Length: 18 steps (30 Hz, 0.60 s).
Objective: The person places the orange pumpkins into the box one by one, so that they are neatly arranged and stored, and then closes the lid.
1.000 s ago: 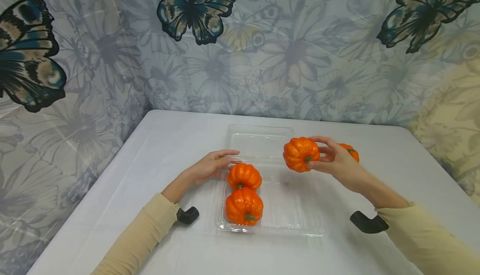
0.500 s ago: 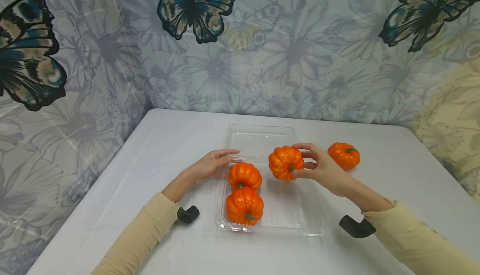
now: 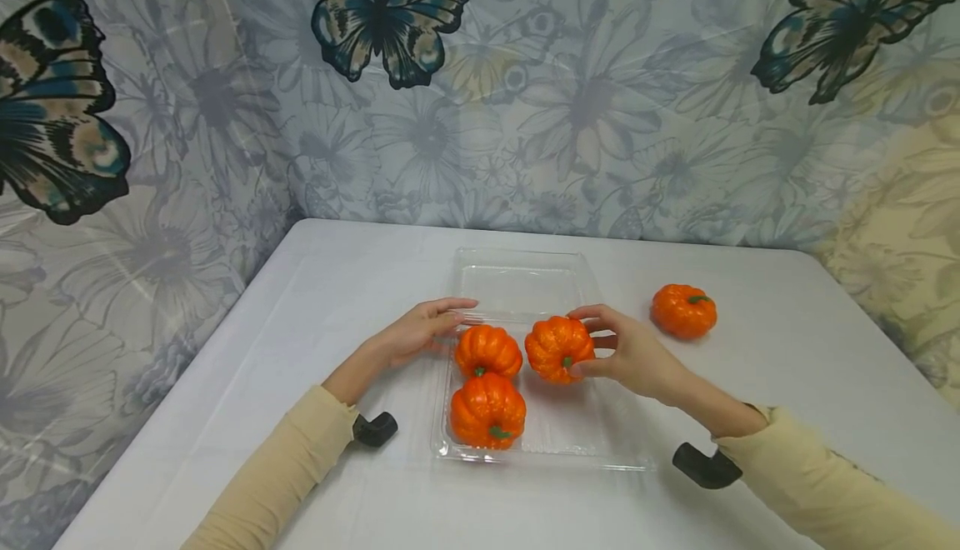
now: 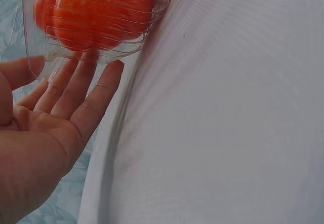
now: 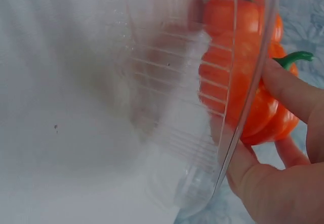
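In the head view my right hand [image 3: 633, 358] holds an orange toy pumpkin [image 3: 555, 346] with a green stem over the right half of a clear plastic container [image 3: 577, 437]. Whether it touches the container floor, I cannot tell. Two more pumpkins sit in the left half, a rear one [image 3: 483, 352] and a front one [image 3: 487, 417]. My left hand [image 3: 416, 335] grips the container's left rim near the hinge. The left wrist view shows its thumb at the rim and its fingers [image 4: 104, 84] against the outer wall. Through the clear wall, the right wrist view shows the held pumpkin [image 5: 268, 115].
Another orange pumpkin [image 3: 684, 312] lies on the white table [image 3: 360, 283], right of the container. The container's clear lid [image 3: 517, 279] is folded back behind it. Patterned walls with butterflies [image 3: 382, 21] stand behind and to the left.
My right hand has carried its pumpkin left, down and nearer, from beside the lid to over the container's right half. The pumpkin on the table is now uncovered. My left hand has stayed put.
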Tool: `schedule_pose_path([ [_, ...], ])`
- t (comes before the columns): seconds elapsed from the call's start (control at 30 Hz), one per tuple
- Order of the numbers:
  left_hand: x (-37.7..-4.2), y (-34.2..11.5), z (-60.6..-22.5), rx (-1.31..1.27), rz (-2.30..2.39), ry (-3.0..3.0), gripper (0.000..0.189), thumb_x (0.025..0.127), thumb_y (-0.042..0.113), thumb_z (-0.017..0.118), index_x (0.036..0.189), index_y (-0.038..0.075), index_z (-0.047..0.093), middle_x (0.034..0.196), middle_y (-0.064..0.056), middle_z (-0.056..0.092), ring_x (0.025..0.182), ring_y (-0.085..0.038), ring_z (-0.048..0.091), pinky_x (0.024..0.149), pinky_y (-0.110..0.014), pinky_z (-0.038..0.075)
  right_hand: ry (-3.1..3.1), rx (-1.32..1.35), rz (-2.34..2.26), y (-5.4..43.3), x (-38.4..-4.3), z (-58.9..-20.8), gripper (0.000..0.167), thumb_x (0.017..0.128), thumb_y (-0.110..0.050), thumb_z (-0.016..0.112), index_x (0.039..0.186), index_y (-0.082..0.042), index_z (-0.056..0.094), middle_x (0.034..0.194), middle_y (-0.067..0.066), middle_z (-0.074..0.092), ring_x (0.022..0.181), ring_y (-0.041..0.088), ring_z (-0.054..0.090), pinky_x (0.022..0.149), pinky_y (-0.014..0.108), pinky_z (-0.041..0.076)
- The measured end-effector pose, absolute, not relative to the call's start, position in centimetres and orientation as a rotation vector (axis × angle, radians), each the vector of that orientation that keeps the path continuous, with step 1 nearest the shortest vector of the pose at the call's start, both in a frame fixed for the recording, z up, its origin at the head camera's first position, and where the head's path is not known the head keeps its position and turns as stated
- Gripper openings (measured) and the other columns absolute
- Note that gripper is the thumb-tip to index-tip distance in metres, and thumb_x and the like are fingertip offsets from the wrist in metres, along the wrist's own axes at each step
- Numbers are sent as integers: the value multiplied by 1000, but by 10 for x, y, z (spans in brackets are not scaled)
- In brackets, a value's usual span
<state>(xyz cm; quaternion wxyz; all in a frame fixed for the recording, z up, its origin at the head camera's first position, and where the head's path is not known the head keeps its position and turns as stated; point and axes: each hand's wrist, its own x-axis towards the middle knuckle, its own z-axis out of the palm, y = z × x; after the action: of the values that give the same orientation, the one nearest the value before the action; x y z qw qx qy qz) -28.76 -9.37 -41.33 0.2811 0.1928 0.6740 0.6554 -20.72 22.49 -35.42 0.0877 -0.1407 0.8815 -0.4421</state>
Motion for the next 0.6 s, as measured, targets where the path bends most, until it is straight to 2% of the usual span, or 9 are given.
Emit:
schedule_pose_path([
  [0.33,-286,-94,-414,536,1758,1802,46,103,17,43,145,0,34,139,-19,48,121,-33,50,90,-44,48,2741,-492,-1195,214,-204,-356,60,72,-6,83,123,-7,51,118,21,56,104,39,59,84,44,51],
  [0.6,-285,-93,-414,534,1756,1800,46,103,16,43,145,0,35,139,-19,47,121,-33,50,90,-44,48,2857,-557,-1075,207,-203,-360,58,69,2,82,118,-3,52,112,19,58,101,37,58,84,47,51],
])
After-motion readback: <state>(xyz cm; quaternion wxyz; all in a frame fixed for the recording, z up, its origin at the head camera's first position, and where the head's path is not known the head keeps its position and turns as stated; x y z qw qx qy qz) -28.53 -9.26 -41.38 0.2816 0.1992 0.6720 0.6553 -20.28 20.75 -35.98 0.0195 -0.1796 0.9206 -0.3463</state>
